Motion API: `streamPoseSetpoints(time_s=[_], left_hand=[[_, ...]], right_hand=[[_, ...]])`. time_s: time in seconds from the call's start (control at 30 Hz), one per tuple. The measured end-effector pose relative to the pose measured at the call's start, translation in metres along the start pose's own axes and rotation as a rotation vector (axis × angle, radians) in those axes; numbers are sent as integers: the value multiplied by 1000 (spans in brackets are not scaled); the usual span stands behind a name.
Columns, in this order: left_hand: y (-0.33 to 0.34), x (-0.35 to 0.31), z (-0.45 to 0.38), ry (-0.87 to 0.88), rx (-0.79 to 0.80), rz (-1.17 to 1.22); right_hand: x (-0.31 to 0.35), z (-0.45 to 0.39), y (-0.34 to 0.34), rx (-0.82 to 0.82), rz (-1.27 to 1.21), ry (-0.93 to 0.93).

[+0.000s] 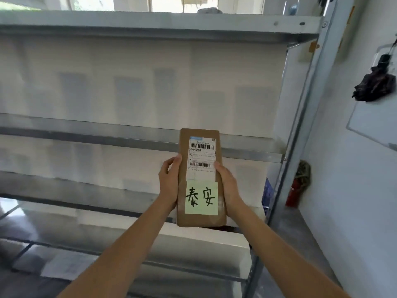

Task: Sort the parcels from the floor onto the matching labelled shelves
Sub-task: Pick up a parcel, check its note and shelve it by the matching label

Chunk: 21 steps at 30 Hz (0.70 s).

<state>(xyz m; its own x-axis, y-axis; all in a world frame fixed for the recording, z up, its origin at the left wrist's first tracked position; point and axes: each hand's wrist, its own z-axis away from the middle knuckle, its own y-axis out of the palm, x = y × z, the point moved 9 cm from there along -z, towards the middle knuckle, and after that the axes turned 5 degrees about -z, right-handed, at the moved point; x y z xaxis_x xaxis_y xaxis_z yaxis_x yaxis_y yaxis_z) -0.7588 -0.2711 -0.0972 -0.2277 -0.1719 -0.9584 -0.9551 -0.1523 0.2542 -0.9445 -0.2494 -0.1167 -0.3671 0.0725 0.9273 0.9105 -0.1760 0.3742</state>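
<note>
The stiff, apparently light parcel (200, 177) is held by its long edges between left hand (169, 181) and right hand (228, 186).

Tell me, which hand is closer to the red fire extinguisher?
The right hand. It grips the parcel's right edge, on the side toward the fire extinguisher by the wall. The left hand grips the left edge, farther away.
</note>
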Motion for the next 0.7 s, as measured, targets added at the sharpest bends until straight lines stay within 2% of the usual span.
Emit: streamPoseSetpoints(time_s=[0.37, 0.57, 0.7], left_hand=[[-121, -36, -35, 94, -329, -75], [-190, -50, -38, 95, -469, -121], [-243, -55, -44, 73, -505, -118]], right_hand=[[-61, -56, 138, 327, -23, 137], [-92, -52, 209, 422, -39, 211], [-114, -43, 260, 470, 6, 216]])
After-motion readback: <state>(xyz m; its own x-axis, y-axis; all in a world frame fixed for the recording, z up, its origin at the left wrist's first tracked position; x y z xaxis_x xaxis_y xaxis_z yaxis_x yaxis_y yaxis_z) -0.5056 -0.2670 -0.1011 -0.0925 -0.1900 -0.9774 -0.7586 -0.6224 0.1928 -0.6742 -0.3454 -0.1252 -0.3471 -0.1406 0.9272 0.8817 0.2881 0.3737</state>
